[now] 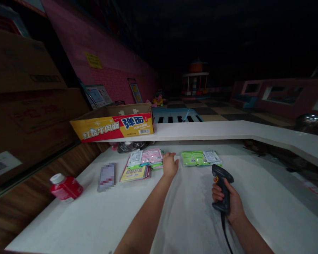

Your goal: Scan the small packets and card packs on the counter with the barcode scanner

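Our right hand [226,201] grips a barcode scanner [222,187]; our left hand [170,165] holds nothing.

Nearest us, our right fingers [217,194] curl round the scanner's handle, its cord [224,233] trailing down past the wrist. Our left fingers [172,159] lie pressed together on the counter [69,225], between pink packets [151,156] and green packets [193,158], just beside both. Left of them lie a blurred card [106,176] and a red bottle [65,187] on its side. Farther off, a yellow-and-red cardboard tray [112,123] sits on a white ledge [201,129].
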{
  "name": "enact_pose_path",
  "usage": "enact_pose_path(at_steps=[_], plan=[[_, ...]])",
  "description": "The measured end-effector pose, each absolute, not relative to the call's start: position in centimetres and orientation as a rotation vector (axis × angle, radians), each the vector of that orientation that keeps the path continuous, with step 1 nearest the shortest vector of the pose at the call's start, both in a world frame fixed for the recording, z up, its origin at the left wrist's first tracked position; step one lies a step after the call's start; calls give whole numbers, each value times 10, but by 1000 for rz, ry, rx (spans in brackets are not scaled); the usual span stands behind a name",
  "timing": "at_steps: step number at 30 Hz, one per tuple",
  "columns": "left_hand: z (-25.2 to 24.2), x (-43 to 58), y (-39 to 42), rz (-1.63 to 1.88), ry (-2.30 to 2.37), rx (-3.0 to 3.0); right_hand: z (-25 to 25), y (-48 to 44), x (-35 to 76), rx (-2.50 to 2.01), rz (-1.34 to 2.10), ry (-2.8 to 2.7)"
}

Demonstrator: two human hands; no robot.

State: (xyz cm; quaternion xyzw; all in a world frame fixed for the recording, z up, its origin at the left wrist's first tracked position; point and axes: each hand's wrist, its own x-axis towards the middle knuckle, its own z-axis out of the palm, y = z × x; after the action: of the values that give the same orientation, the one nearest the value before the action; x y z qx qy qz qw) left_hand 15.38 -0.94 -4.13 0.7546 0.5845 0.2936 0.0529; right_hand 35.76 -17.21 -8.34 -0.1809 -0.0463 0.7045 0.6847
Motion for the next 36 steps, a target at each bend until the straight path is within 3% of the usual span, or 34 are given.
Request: enact_pose_path(at_steps=[8,18,26,36], plan=[[-6,85,-2,830,2525,1955,-84,-175,356,-434,1570,-115],[-4,77,7,716,2565,1771,-86,-174,357,-432,1576,-115],[-4,65,8,881,2138,1742,-86,-172,358,-424,1577,-105],[-101,71,-46,1525,1191,1410,-86,-177,353,-571,1544,-230]])
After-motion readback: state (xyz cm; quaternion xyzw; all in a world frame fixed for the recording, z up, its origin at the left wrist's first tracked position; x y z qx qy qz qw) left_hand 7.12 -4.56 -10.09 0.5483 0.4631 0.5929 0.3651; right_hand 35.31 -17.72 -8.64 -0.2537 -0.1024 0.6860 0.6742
